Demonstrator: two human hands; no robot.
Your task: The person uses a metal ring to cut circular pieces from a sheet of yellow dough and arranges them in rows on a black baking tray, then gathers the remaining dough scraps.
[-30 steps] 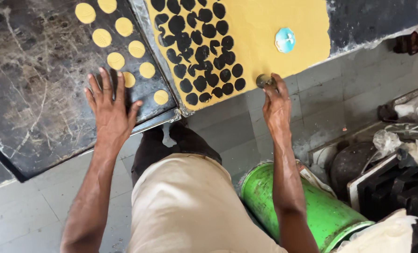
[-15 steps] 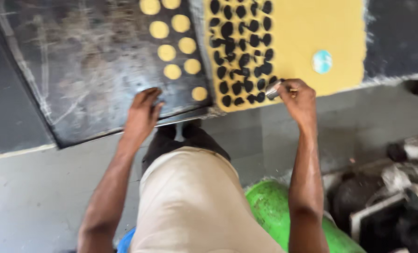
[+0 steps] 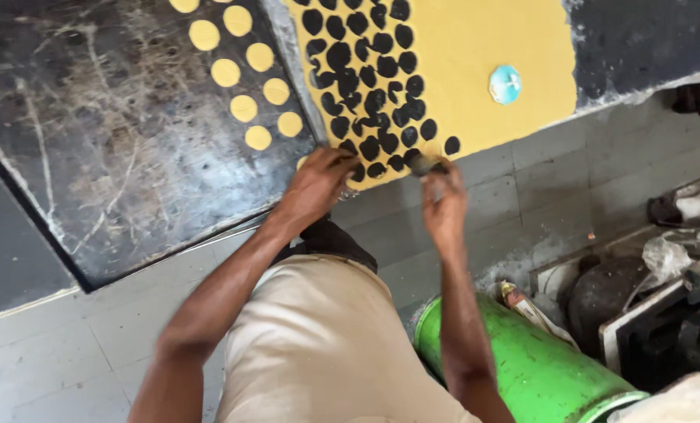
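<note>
A yellow sheet of rolled dough [image 3: 475, 70] lies on a dark surface, full of round cut-out holes on its left half. My right hand [image 3: 442, 205] grips a small round metal cutter [image 3: 427, 164] at the sheet's near edge. My left hand [image 3: 316, 186] rests on the sheet's near left corner, fingers curled over the edge beside the holes. Several cut yellow discs [image 3: 244, 108] lie in rows on the black tray [image 3: 115, 149] to the left. A small blue-white lid [image 3: 505, 84] sits on the uncut dough.
A green cylinder [image 3: 522, 364] lies on the grey tiled floor [image 3: 60, 360] by my right leg. Dark pots, metal parts and plastic bags [image 3: 663, 290] crowd the lower right.
My left hand left the black tray and moved right onto the dough's corner. My right hand with the cutter shifted along the sheet's near edge. The camera view swung.
</note>
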